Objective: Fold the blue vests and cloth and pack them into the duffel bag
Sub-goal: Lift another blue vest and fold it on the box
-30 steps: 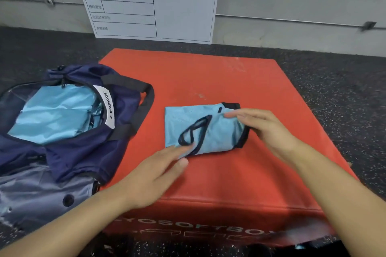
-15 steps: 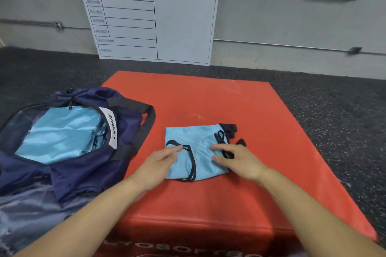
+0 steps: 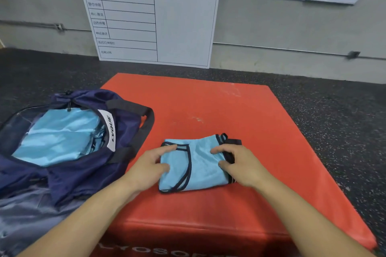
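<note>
A folded light-blue vest [image 3: 200, 165] with dark trim lies on the red soft box [image 3: 219, 110], near its front middle. My left hand [image 3: 149, 166] grips the vest's left edge, fingers on top and thumb at the side. My right hand [image 3: 238, 162] grips the right edge over the dark trim in the same way. The navy duffel bag [image 3: 83, 175] sits open to the left, partly on the box's left edge. Folded light-blue fabric [image 3: 58, 137] shows inside its opening.
A black bag strap [image 3: 146, 123] lies over the box's left side. A white schedule board [image 3: 150, 16] leans on the grey wall behind. Dark speckled floor [image 3: 334, 115] surrounds the box. Grey fabric [image 3: 31, 215] lies at the lower left.
Both hands have closed in from resting on top to gripping the vest's left and right edges. The vest is now a more compact bundle. The view has tilted upward.
</note>
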A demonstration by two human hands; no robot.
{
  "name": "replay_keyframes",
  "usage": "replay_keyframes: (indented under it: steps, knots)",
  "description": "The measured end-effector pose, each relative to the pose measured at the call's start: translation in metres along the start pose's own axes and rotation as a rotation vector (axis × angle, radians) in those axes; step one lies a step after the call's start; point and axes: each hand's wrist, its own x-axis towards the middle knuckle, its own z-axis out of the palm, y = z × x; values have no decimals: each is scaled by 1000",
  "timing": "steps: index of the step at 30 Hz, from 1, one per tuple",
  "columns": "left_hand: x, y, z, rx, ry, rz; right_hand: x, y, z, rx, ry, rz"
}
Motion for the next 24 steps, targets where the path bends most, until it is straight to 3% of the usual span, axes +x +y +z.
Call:
replay_keyframes:
  steps: [7, 10, 13, 16, 18, 20, 24]
  knots:
    - [28, -13, -3, 115, -6, -28, 13, 2, 13, -100, 64, 90]
    - [34, -22, 2, 443, 6, 26, 15, 1, 16, -174, 117, 116]
    - [31, -25, 8, 769, 77, 33, 13, -5, 22, -511, 268, 35]
    - [23, -27, 13, 932, 161, 274, 22, -7, 36, -652, 391, -164]
    - [20, -33, 18, 974, 114, 363, 28, -12, 47, -642, 378, -201]
    - [16, -36, 23, 982, 35, 289, 34, -14, 59, -674, 332, -176]
    - [8, -41, 25, 970, 21, 204, 44, -13, 77, -683, 76, -36]
